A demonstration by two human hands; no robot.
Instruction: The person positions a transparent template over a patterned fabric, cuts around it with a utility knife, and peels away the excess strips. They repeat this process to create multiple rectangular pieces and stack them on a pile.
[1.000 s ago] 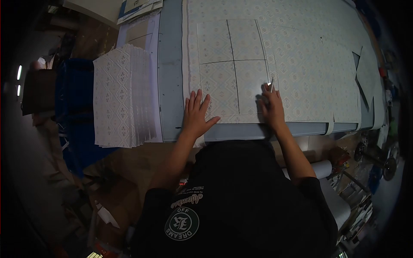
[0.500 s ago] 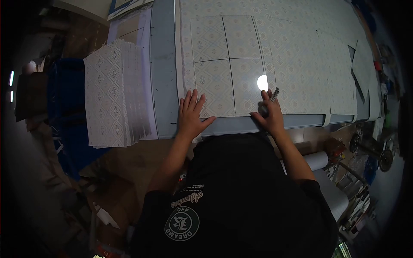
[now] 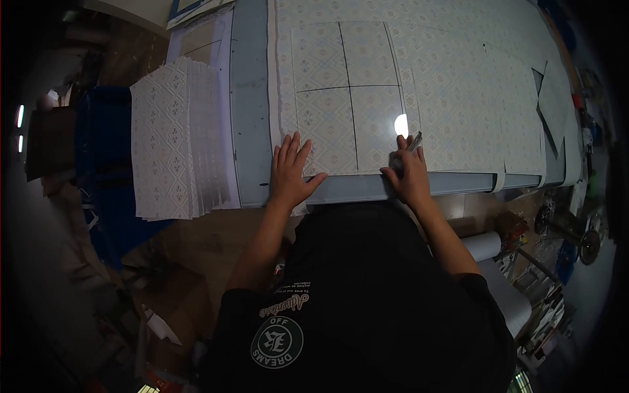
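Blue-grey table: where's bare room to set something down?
A narrow strip of table is bare between the patterned stack and the patterned sheet. Crowded: near corners of the clear template, by the left hand and right hand.

You are wearing a black T-shirt (image 3: 373,288) showing "Adventure" in script beside a round badge (image 3: 277,342) reading "DREAMS" and "OFF".

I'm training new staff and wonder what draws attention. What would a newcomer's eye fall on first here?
Probably the black cross on the clear template, with a bright glare just beyond the right hand, which holds a slim tool. Next, perhaps, the thick patterned stack at the picture's left, beside the bluish table. Then the round badge on the black shirt, at the bottom.
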